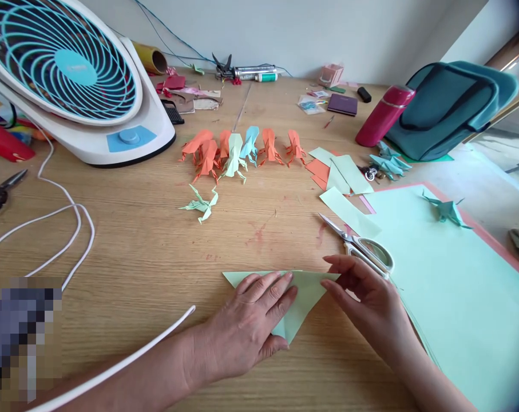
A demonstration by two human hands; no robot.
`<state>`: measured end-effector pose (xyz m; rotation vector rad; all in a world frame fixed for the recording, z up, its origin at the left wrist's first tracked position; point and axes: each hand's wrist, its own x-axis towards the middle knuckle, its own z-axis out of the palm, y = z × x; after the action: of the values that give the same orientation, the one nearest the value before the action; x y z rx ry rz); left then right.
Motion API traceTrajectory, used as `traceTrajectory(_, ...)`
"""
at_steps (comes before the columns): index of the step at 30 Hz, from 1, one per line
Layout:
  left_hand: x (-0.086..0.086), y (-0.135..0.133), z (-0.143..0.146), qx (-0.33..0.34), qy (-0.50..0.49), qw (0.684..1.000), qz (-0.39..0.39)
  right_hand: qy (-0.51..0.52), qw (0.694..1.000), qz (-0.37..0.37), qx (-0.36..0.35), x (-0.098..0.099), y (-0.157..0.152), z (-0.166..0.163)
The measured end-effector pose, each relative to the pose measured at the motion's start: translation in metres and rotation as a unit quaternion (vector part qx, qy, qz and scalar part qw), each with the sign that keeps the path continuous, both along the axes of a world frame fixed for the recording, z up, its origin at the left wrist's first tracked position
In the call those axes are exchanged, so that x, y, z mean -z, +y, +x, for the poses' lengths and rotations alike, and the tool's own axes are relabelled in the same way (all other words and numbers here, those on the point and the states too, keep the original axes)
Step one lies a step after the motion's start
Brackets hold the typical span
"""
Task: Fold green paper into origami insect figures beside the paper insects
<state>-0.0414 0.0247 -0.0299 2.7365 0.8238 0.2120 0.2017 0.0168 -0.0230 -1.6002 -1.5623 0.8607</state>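
A pale green paper [304,297] folded into a triangle lies on the wooden table [156,252] near the front edge. My left hand [250,320] lies flat on its left half, fingers stretched out and pressing it down. My right hand [366,297] touches the triangle's right corner with its fingertips, the fingers slightly bent and apart. Scissors [362,247] with white handles lie just beyond my right hand.
A row of folded paper insects [242,149] in orange, green and blue stands mid-table, and one green figure [201,204] lies apart. Large pale green sheets [452,286] cover the right. A fan [70,80] and white cable [70,229] are left; flask [383,114] and bag [452,109] at back right.
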Motion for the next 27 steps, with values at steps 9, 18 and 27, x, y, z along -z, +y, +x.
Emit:
traceTrajectory(9,-0.001,-0.001,0.001,-0.02,0.0,1.0,-0.004,-0.018,0.998,-0.009,-0.057,-0.004,-0.006,-0.01)
traceTrajectory(18,0.001,-0.001,-0.005,-0.009,-0.016,0.994,0.104,-0.1,0.99,0.075,-0.061,0.006,-0.013,-0.014)
traceTrajectory(27,0.0,0.014,-0.01,-0.008,-0.012,0.991,0.132,-0.113,0.993,0.015,-0.041,0.01,-0.011,-0.013)
